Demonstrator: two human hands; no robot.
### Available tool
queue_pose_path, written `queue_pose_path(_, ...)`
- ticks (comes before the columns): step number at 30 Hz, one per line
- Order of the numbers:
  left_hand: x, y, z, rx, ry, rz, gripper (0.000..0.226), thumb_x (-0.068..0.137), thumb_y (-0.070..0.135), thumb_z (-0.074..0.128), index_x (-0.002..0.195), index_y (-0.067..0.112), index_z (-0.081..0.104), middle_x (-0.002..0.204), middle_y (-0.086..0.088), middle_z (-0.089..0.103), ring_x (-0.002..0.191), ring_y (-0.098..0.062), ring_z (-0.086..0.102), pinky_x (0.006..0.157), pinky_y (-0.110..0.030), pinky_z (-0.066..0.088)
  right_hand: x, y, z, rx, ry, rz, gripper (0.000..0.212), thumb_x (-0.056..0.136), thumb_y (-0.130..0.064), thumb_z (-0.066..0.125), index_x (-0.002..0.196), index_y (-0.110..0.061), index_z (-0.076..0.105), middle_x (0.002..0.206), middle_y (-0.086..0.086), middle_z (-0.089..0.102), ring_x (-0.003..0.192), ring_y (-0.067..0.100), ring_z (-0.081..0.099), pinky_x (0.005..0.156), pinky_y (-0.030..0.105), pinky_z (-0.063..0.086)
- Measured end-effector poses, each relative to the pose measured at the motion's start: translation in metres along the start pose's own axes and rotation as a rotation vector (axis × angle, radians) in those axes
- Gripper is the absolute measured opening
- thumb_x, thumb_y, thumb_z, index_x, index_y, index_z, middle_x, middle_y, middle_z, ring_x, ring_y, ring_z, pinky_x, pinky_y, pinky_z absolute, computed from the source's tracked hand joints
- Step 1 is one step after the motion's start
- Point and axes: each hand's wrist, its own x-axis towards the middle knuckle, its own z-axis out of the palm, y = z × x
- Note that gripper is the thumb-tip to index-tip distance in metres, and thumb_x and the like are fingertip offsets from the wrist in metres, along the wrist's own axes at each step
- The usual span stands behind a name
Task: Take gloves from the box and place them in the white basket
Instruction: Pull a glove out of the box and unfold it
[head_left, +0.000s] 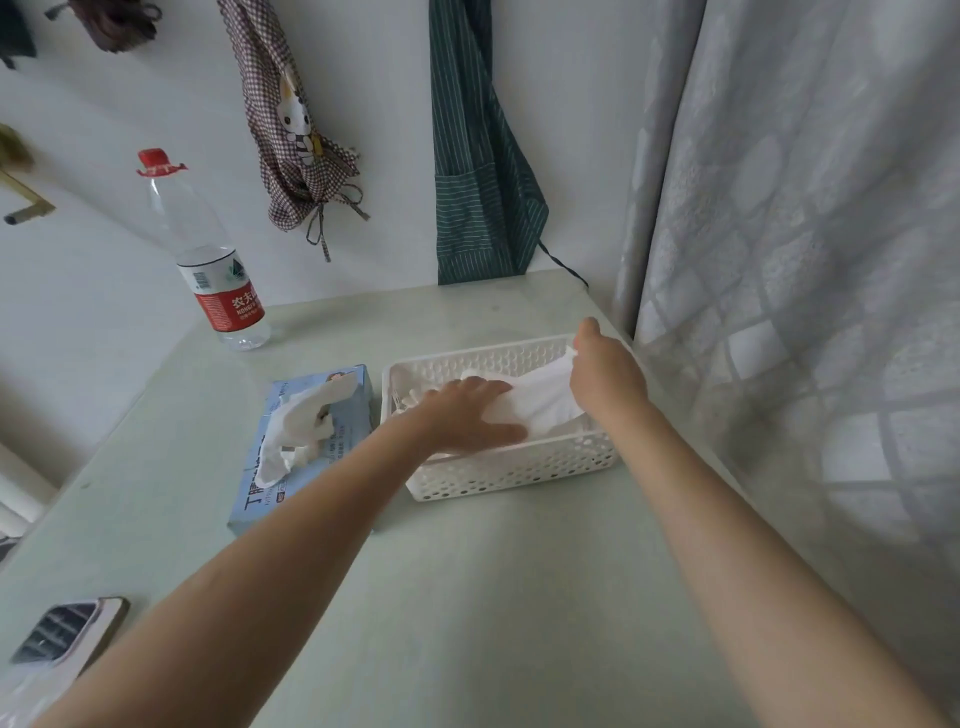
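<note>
Two bare forearms reach across the pale green table (467, 597) to the white basket (519, 467), a perforated plastic tray. Just left of it lies the light blue box (343, 384), one thin white glove (291, 436) hanging crumpled from its slot. Inside the basket, a limp white glove (540, 402) lies stretched: the left hand (467, 415) presses it flat with spread fingers, while the right hand (605, 369) pinches its far end.

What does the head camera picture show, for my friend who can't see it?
Two bare hands lay a white glove into a white basket on a pale table: the left hand presses it flat, the right hand pinches its far end. Left of the basket, a blue glove box has another glove sticking out.
</note>
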Motion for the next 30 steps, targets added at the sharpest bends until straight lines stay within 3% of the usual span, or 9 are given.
queue_pose_path(4, 0.007, -0.003, 0.004, -0.033, -0.130, 0.023, 0.074, 0.093, 0.072, 0.030, 0.155, 0.034, 0.016, 0.163, 0.003, 0.015, 0.151, -0.025, 0.011, 0.119, -0.055, 0.013, -0.004, -0.001, 0.003, -0.274, 0.003, -0.088, 0.039, 0.089, 0.007, 0.043, 0.127, -0.004, 0.040, 0.106, 0.015, 0.063, 0.089, 0.032, 0.065, 0.059, 0.034, 0.038)
queue_pose_path(8, 0.008, -0.010, -0.003, -0.134, 0.094, 0.006, 0.058, 0.099, 0.060, 0.027, 0.151, 0.034, 0.029, 0.161, 0.001, 0.024, 0.149, -0.022, 0.018, 0.119, -0.052, 0.015, -0.006, -0.003, 0.005, -0.363, -0.004, -0.114, 0.035, 0.088, 0.003, 0.050, 0.120, -0.007, 0.045, 0.111, 0.011, 0.060, 0.094, 0.028, 0.064, 0.062, 0.032, 0.037)
queue_pose_path(13, 0.002, -0.013, -0.001, 0.065, -0.152, -0.032, 0.084, 0.086, 0.075, 0.044, 0.154, 0.040, 0.010, 0.164, 0.004, 0.005, 0.151, -0.026, 0.004, 0.119, -0.057, 0.011, -0.009, -0.013, 0.003, -0.370, 0.054, -0.156, 0.031, 0.087, 0.001, 0.052, 0.116, -0.009, 0.049, 0.118, 0.013, 0.050, 0.101, 0.027, 0.056, 0.067, 0.031, 0.036)
queue_pose_path(16, 0.001, -0.019, -0.014, -0.159, 0.069, 0.014, 0.079, 0.083, 0.074, 0.052, 0.148, 0.033, 0.035, 0.156, 0.000, 0.033, 0.143, -0.026, 0.029, 0.115, -0.051, 0.028, -0.010, -0.030, -0.003, -0.268, 0.066, -0.192, 0.027, 0.088, 0.001, 0.052, 0.113, -0.007, 0.050, 0.116, 0.014, 0.048, 0.098, 0.029, 0.056, 0.065, 0.033, 0.036)
queue_pose_path(19, -0.015, -0.034, -0.042, -0.345, 0.465, 0.007, 0.035, 0.093, 0.049, 0.056, 0.118, 0.026, 0.064, 0.122, -0.002, 0.061, 0.111, -0.020, 0.058, 0.096, -0.037, 0.048, -0.011, -0.055, -0.002, -0.129, 0.090, -0.266, 0.013, 0.094, -0.007, 0.049, 0.106, -0.008, 0.054, 0.106, 0.010, 0.052, 0.081, 0.025, 0.053, 0.061, 0.033, 0.037)
queue_pose_path(21, -0.033, -0.053, -0.055, -0.383, 0.599, -0.103, 0.016, 0.093, 0.033, 0.056, 0.098, 0.025, 0.069, 0.103, 0.002, 0.068, 0.094, -0.018, 0.063, 0.082, -0.032, 0.052, -0.013, -0.077, 0.004, -0.002, 0.050, -0.327, 0.009, 0.095, -0.012, 0.049, 0.100, -0.011, 0.057, 0.100, 0.006, 0.054, 0.077, 0.023, 0.054, 0.060, 0.031, 0.040)
queue_pose_path(24, -0.060, -0.085, -0.061, -0.347, 0.610, -0.269, 0.012, 0.088, 0.025, 0.058, 0.088, 0.027, 0.070, 0.090, 0.007, 0.068, 0.085, -0.017, 0.063, 0.073, -0.028, 0.051, -0.021, -0.116, 0.018, 0.181, -0.075, -0.405, 0.007, 0.094, -0.017, 0.052, 0.095, -0.016, 0.058, 0.096, 0.001, 0.058, 0.080, 0.020, 0.056, 0.063, 0.030, 0.044)
queue_pose_path(27, -0.084, -0.117, -0.060, -0.317, 0.582, -0.367, 0.003, 0.081, 0.031, 0.068, 0.084, 0.031, 0.067, 0.089, 0.006, 0.065, 0.079, -0.015, 0.063, 0.064, -0.026, 0.046, -0.031, -0.155, 0.033, 0.248, -0.177, -0.480, 0.008, 0.093, -0.017, 0.054, 0.096, -0.016, 0.061, 0.094, 0.000, 0.057, 0.084, 0.019, 0.056, 0.067, 0.030, 0.044)
queue_pose_path(30, -0.106, -0.142, -0.054, -0.279, 0.499, -0.418, 0.030, 0.074, 0.047, 0.077, 0.092, 0.029, 0.063, 0.089, 0.007, 0.059, 0.072, -0.012, 0.060, 0.064, -0.026, 0.044, -0.041, -0.185, 0.047, 0.248, -0.202, -0.543, 0.008, 0.091, -0.017, 0.054, 0.095, -0.016, 0.062, 0.092, -0.002, 0.055, 0.087, 0.019, 0.054, 0.076, 0.032, 0.046)
